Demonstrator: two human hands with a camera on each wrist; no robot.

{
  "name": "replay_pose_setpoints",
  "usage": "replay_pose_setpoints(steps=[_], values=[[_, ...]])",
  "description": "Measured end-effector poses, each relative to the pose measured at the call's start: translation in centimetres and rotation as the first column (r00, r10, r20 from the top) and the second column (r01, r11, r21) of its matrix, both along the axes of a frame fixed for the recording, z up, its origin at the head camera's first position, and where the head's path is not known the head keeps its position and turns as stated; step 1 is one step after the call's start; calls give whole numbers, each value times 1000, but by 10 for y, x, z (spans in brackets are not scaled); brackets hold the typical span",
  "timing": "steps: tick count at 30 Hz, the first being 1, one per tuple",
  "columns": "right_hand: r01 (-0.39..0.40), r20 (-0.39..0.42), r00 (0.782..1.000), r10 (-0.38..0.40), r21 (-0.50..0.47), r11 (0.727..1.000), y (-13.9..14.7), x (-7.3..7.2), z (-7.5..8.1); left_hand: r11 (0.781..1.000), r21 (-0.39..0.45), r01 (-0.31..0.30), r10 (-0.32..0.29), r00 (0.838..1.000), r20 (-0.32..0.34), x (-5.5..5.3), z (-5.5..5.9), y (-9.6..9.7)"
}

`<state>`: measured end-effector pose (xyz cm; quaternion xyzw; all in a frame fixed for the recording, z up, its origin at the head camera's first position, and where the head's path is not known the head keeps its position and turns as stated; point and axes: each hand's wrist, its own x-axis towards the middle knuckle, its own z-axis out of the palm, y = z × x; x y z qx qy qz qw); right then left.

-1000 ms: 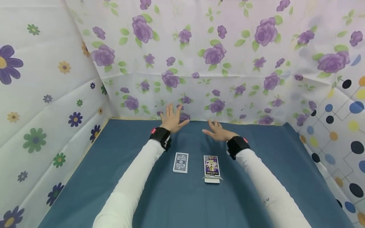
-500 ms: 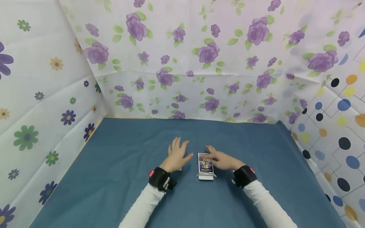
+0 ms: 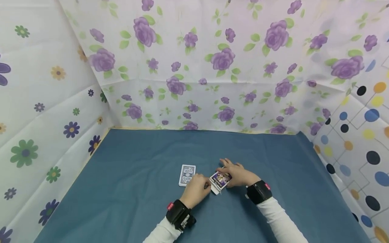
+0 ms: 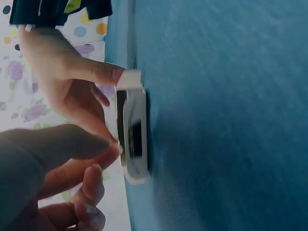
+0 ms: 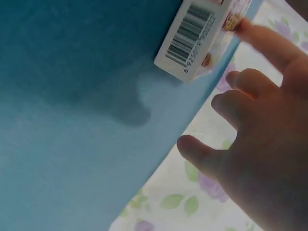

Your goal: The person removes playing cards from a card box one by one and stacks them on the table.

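Observation:
A small purple card box (image 3: 221, 179) with a white end flap (image 3: 214, 189) lies turned at an angle on the blue cloth. My right hand (image 3: 240, 175) grips its far part between thumb and forefinger; the other fingers stay off it. At the box's open end, my left hand (image 3: 195, 192) has curled fingers, with thumb and forefinger pinching at the edge. The left wrist view looks into the box mouth (image 4: 138, 108). A barcode (image 5: 190, 33) shows on the box's other end in the right wrist view. Left of the box lies a deck of cards (image 3: 186, 174), patterned back up, its lower right corner behind my left hand.
Blue cloth (image 3: 136, 189) covers the table. A purple-flowered curtain (image 3: 206, 71) rises along the back edge. Patterned sheets hang on both sides, the left one (image 3: 57, 128) with flowers and the right one (image 3: 358, 158) with coloured dots.
Both hands have come back from the far edge toward the box. The right hand has taken hold of it and turned it; the left has curled its fingers at the open end.

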<state>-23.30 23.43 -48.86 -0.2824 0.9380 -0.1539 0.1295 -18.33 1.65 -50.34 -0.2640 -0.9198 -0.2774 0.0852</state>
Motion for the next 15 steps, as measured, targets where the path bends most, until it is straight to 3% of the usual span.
replay_pose_setpoints(steps=[8, 11, 15], values=[[129, -93, 986, -138, -93, 987, 3, 9, -10, 992, 90, -84, 84, 996, 8, -5, 6, 4], [139, -96, 984, -153, -140, 980, 4, 13, -10, 985, 133, -110, 103, 993, 57, -8, 7, 7], [120, -106, 984, -141, -184, 976, 7, 14, 1, 965, 229, -126, 85, 979, 183, -14, 14, 9]])
